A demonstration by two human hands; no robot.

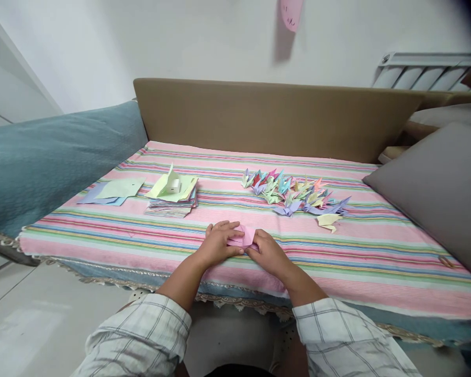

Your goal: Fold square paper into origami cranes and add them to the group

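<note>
A small piece of folded pink origami paper (246,236) lies between my two hands, low over the striped cloth near the front edge. On its left side, my left hand (221,240) grips it with the fingers over the top and the thumb at the near edge. At the right end, my right hand (266,250) pinches the paper, its curled fingertips partly hidden. Beyond my hands, to the right, stands a cluster of colourful folded paper cranes (286,191). A pale yellow crane (328,221) sits nearest me in that group.
A stack of square paper (171,205) with a small white object (175,185) on top is at the left. Loose green and purple sheets (120,188) lie farther left. A grey cushion (443,183) rests at the right, and a brown backrest (259,115) closes the far side.
</note>
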